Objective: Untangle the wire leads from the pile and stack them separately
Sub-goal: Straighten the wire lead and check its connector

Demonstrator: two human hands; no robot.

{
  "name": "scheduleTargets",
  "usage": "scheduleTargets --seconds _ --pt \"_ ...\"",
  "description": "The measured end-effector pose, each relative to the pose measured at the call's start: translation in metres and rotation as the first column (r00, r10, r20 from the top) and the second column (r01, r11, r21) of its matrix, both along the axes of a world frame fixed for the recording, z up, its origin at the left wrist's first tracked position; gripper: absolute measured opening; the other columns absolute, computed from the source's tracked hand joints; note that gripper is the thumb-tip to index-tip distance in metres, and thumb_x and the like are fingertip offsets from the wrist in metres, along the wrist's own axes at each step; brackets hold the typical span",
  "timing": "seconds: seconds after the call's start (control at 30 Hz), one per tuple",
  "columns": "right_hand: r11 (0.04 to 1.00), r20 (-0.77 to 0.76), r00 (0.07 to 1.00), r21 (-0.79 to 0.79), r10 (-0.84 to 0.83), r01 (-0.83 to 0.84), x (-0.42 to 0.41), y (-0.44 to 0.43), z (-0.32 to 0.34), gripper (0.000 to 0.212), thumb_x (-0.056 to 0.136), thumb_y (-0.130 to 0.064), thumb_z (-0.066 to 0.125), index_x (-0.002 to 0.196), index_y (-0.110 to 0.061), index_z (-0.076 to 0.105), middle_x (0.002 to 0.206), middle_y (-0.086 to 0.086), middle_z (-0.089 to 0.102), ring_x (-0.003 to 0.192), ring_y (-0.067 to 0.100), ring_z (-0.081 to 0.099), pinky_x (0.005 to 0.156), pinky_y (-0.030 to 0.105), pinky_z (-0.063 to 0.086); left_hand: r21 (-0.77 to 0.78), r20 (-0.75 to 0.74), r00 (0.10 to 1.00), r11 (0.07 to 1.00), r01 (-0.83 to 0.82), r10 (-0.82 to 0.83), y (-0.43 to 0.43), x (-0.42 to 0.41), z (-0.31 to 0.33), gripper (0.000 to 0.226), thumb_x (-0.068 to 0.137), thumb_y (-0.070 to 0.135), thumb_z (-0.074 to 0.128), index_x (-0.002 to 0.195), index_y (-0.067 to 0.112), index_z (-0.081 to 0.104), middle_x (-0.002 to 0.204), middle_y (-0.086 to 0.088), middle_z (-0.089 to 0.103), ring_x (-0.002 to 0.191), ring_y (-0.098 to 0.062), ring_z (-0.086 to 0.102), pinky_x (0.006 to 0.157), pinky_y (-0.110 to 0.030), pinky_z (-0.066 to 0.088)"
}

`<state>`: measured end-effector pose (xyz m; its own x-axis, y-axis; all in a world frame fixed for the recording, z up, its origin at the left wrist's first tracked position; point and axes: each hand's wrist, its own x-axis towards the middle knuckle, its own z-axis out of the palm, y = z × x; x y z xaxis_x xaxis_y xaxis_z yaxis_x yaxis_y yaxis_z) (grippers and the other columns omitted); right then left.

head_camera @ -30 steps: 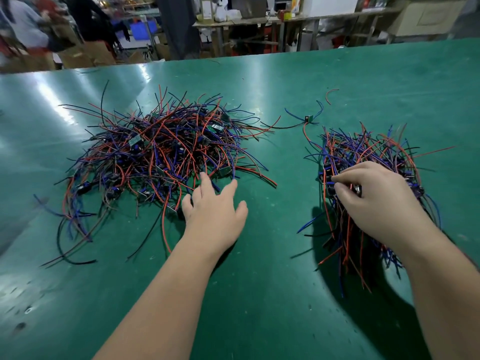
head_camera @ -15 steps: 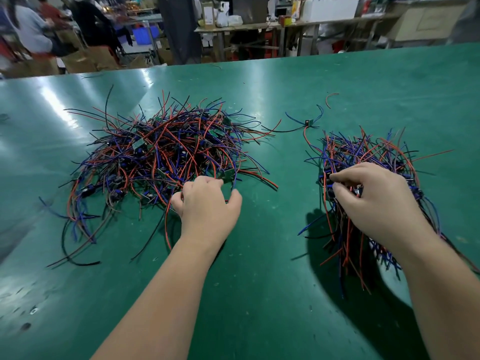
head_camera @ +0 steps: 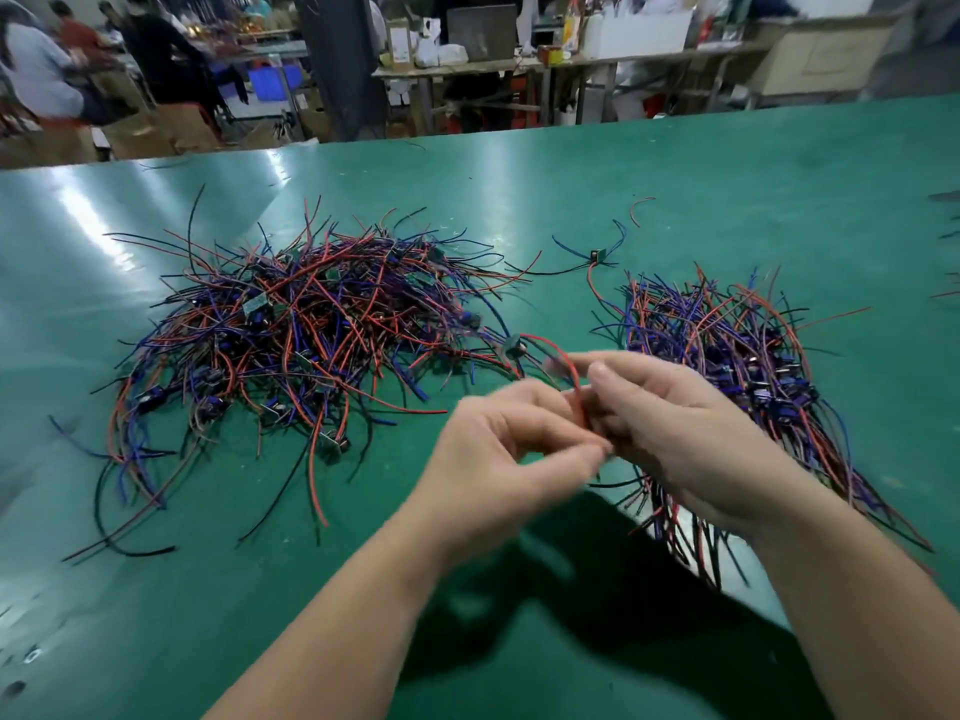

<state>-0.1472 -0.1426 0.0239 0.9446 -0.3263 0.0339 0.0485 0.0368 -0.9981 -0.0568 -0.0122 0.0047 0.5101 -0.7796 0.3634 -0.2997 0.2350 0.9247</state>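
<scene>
A big tangled pile of red, blue and black wire leads with small boards lies on the left of the green table. A neater stack of leads lies on the right. Between them, both hands are raised just above the table and meet. My left hand pinches a wire lead near its fingertips. My right hand grips the same lead, whose red wire arcs up to a small board still touching the pile's right edge. The fingers are motion-blurred.
One loose lead with a small board lies behind the two piles, and a short red wire scrap lies farther back. Beyond the table's far edge are benches, boxes and people.
My left hand closed on a lead at the pile's near edge, lifted and moved right. My right hand left the right stack and came left to meet it.
</scene>
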Motion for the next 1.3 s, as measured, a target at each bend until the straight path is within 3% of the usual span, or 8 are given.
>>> scheduleTargets --seconds 0.13,0.27,0.37,0.67,0.83,0.97,1.13,1.3 --pt "0.985 -0.004 0.992 -0.123 -0.125 0.123 0.001 0.001 -0.002 0.018 0.072 -0.022 0.071 0.080 -0.007 0.074 0.084 0.019 0.072 0.075 0.019 0.064 0.075 0.033 0.052 0.206 0.083 0.988 0.972 0.110 -0.129 0.001 -0.003 -0.005 0.013 0.072 0.009 0.065 0.062 0.002 0.069 0.076 -0.013 0.069 0.076 -0.031 0.063 0.075 -0.042 0.052" --pt "0.988 -0.012 0.992 -0.094 -0.122 0.120 0.000 -0.002 -0.001 0.008 0.079 -0.003 0.068 0.073 -0.005 0.074 0.082 0.022 0.071 0.065 0.018 0.064 0.060 0.019 0.048 0.434 -0.146 0.981 0.899 -0.053 0.128 -0.003 0.005 -0.003 0.028 0.078 0.018 0.052 0.056 0.010 0.069 0.076 -0.020 0.071 0.059 -0.031 0.064 0.061 -0.035 0.055" --pt "0.992 0.009 0.997 -0.105 -0.071 0.071 -0.002 -0.001 0.001 0.013 0.069 -0.017 0.072 0.074 -0.005 0.074 0.076 0.023 0.070 0.062 0.017 0.063 0.060 0.019 0.048 0.352 -0.486 0.833 0.932 -0.091 0.265 -0.007 0.014 0.005 0.041 0.095 0.034 0.044 0.073 0.007 0.065 0.073 -0.015 0.072 0.050 -0.021 0.064 0.049 -0.022 0.050" --pt "0.939 -0.137 0.981 -0.295 0.140 -0.175 -0.005 0.008 0.004 0.030 0.077 -0.038 0.065 0.069 -0.010 0.073 0.063 0.005 0.068 0.060 0.017 0.057 0.059 0.025 0.044 0.209 -0.656 0.728 0.975 -0.078 0.199 -0.002 0.013 0.015 0.027 0.097 0.023 0.045 0.089 0.008 0.066 0.058 -0.001 0.067 0.046 -0.009 0.061 0.045 -0.018 0.049" --pt "0.995 -0.090 0.994 0.062 -0.067 0.073 0.001 0.002 0.004 0.041 0.077 -0.040 0.054 0.084 -0.007 0.075 0.070 0.004 0.066 0.055 0.015 0.053 0.049 0.018 0.039 0.077 -0.789 0.611 0.977 0.199 -0.062 0.004 0.011 0.024 0.034 0.096 0.023 0.036 0.101 0.003 0.063 0.053 0.003 0.057 0.042 -0.009 0.054 0.044 -0.017 0.047" --pt "0.949 -0.035 0.999 0.313 -0.019 0.029 -0.001 0.001 0.007 0.030 0.074 -0.030 0.059 0.082 -0.006 0.076 0.077 0.006 0.069 0.060 0.011 0.061 0.051 0.016 0.046 0.188 -0.740 0.665 0.918 0.350 -0.103 0.003 -0.001 0.023 0.023 0.091 0.019 0.042 0.085 0.003 0.056 0.050 0.001 0.057 0.038 -0.010 0.052 0.040 -0.018 0.045" --pt "0.951 -0.063 0.998 0.309 0.020 0.000 -0.004 -0.003 0.008 0.018 0.066 -0.020 0.066 0.076 -0.011 0.078 0.063 0.003 0.062 0.055 0.009 0.058 0.056 0.020 0.054 0.257 -0.718 0.689 0.880 0.399 -0.103 0.004 -0.007 0.019 0.027 0.097 0.018 0.041 0.079 0.005 0.057 0.056 -0.006 0.065 0.041 -0.013 0.059 0.041 -0.020 0.048" --pt "0.976 -0.108 0.993 0.208 -0.036 0.058 -0.002 -0.006 0.004 0.011 0.058 -0.020 0.071 0.064 -0.010 0.075 0.060 0.001 0.061 0.050 0.006 0.050 0.049 0.013 0.044 0.280 -0.500 0.864 0.955 0.103 0.053 -0.001 -0.002 0.008 0.019 0.075 0.028 0.069 0.070 0.010 0.070 0.068 -0.011 0.066 0.058 -0.019 0.066 0.057 -0.027 0.057"
